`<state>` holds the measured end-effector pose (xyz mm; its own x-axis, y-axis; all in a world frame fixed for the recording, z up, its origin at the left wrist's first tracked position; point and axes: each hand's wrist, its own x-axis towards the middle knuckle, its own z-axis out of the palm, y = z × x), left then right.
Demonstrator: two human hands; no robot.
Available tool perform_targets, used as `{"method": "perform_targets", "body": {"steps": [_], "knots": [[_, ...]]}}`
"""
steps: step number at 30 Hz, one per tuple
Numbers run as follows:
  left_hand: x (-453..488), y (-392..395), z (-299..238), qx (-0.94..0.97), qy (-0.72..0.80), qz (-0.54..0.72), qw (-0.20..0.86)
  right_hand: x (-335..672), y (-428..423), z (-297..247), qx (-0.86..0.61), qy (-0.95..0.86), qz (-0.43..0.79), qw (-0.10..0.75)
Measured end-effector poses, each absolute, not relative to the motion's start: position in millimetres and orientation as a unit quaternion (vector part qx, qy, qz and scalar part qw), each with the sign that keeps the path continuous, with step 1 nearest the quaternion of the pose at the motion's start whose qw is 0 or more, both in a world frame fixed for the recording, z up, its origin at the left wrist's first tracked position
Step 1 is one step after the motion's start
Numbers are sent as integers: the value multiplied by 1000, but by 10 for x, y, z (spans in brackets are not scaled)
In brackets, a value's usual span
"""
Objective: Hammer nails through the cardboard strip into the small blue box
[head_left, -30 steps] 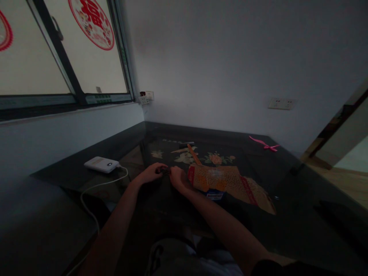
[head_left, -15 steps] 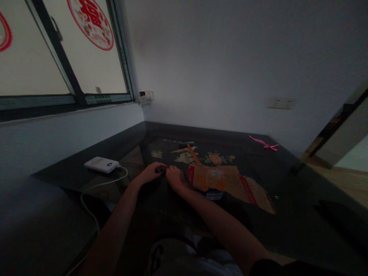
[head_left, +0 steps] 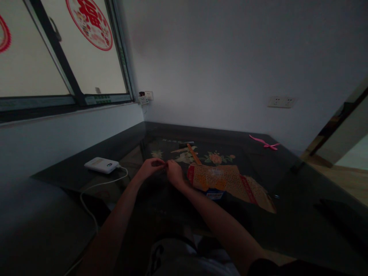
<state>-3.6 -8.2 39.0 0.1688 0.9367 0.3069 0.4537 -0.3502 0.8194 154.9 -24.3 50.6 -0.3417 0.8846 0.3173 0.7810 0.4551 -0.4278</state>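
Pretty dim room tbh, plain wall [head_left: 215,57] up front and 2 red decals on the window [head_left: 54,65] to the left. Over the dark glossy table [head_left: 287,176], the left hand [head_left: 148,168] and right hand [head_left: 175,174] meet at the fingertips. Left thumb and fingers curl into a loop, right fingers are bunched; can't tell if they're clamped on anything, it's too dark there. Patterned packet [head_left: 218,178] lies flat just right of the right hand, orange-brown stick [head_left: 194,154] right behind it. White power bank [head_left: 102,165] with 1 cable [head_left: 105,183] sits off left.
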Motion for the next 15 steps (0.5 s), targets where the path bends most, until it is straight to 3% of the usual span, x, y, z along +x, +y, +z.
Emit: {"method": "perform_targets", "body": {"steps": [8, 15], "knots": [[-11, -104, 423, 654, 499, 486, 295, 1499, -174, 395, -491, -758, 210, 374], [-39, -113, 388, 728, 505, 438, 154, 1535, -24, 285, -498, -694, 284, 437]]}}
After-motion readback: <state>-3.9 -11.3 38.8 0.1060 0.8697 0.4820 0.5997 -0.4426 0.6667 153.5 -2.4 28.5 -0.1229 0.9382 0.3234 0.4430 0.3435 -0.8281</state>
